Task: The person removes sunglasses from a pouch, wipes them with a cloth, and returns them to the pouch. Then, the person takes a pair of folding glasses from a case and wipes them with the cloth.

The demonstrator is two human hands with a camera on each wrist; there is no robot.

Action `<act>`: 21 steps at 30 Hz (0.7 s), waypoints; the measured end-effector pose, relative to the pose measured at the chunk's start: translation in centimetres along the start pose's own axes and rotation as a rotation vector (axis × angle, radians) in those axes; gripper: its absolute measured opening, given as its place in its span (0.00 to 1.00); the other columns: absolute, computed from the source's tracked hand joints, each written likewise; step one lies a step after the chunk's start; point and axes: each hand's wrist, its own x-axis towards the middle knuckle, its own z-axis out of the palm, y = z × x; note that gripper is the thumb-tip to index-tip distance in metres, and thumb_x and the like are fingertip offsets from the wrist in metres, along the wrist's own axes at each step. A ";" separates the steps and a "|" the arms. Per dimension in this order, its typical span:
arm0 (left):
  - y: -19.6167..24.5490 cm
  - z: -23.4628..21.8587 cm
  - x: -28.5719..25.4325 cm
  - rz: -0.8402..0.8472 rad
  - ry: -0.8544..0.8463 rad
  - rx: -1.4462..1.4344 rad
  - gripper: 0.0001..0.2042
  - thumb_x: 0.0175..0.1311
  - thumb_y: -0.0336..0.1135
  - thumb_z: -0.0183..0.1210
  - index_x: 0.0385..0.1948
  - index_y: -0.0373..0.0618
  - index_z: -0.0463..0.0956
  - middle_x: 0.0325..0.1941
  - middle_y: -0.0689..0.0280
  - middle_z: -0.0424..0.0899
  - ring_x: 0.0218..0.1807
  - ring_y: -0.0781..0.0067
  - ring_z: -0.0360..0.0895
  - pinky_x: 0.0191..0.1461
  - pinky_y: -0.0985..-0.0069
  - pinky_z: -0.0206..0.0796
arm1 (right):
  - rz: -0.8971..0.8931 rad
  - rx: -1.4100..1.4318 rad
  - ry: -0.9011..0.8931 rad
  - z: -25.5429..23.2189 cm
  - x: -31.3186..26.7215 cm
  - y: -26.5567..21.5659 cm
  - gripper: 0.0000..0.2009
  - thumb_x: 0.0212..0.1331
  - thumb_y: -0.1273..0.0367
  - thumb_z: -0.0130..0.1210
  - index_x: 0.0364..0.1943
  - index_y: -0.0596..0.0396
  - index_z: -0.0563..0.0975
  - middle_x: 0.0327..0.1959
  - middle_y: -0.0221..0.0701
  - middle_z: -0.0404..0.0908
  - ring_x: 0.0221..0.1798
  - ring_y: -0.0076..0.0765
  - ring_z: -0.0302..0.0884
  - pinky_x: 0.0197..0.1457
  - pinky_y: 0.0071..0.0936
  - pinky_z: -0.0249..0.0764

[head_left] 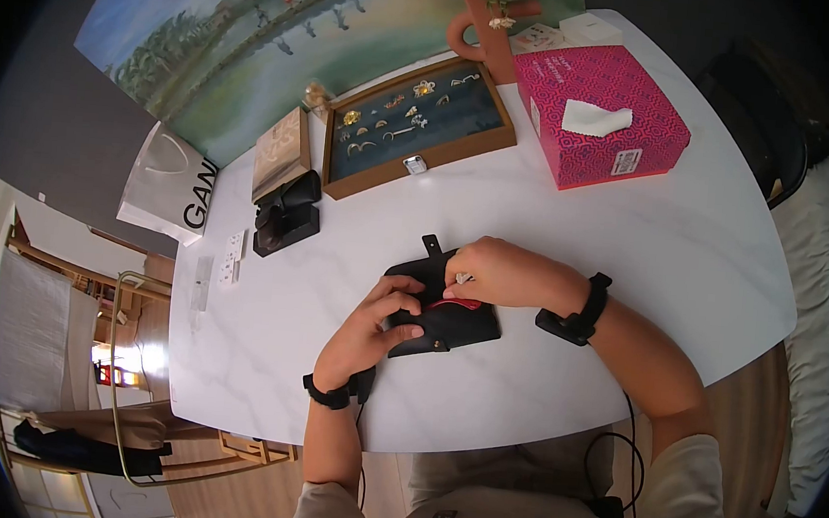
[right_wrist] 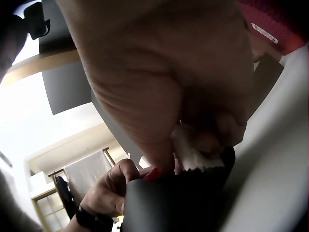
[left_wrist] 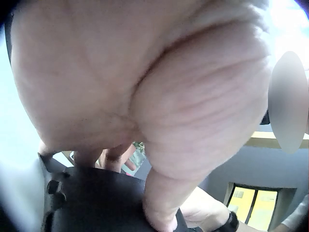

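Note:
A black case (head_left: 467, 333) with a flap, a strap (head_left: 432, 246) and a small metal snap lies at the table's front, in the middle of the head view. My left hand (head_left: 362, 331) grips its left side, the thumb (left_wrist: 161, 208) on one face and the other fingers across the opening. Curled over that opening, my right hand (head_left: 501, 274) pinches a small white cloth (right_wrist: 193, 153) with a zigzag edge. Something red (head_left: 457, 303) shows at the opening below the right fingers. The fingers hide most of the inside.
Behind the case stands a wooden jewellery display box (head_left: 502, 141). A pink patterned tissue box (head_left: 598, 88) is at the back right. Dark objects (head_left: 286, 218), a small card (head_left: 233, 256) and a white paper bag (head_left: 162, 186) are to the left.

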 end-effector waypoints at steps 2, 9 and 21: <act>0.1 0.1 0.0 -0.004 0.013 0.000 0.14 0.58 0.21 0.71 0.43 0.42 0.78 0.64 0.59 0.77 0.66 0.57 0.74 0.71 0.65 0.65 | 0.012 -0.018 -0.031 -0.4 0.0 -0.5 0.11 0.66 0.65 0.62 0.37 0.60 0.85 0.33 0.42 0.86 0.36 0.48 0.84 0.46 0.39 0.78; 0.2 -0.2 0.1 0.017 0.081 0.055 0.13 0.58 0.20 0.70 0.43 0.42 0.80 0.64 0.58 0.77 0.66 0.57 0.75 0.69 0.65 0.67 | -0.024 -0.086 -0.069 -0.2 -0.2 -0.2 0.10 0.66 0.65 0.60 0.40 0.59 0.86 0.40 0.39 0.85 0.43 0.48 0.84 0.49 0.39 0.78; 1.5 0.0 0.3 0.238 0.201 0.181 0.15 0.43 0.14 0.72 0.32 0.48 0.90 0.69 0.54 0.74 0.74 0.44 0.69 0.74 0.57 0.64 | -0.237 -0.196 0.276 0.9 -0.1 -1.1 0.06 0.66 0.71 0.61 0.39 0.58 0.85 0.40 0.35 0.83 0.43 0.46 0.83 0.49 0.41 0.80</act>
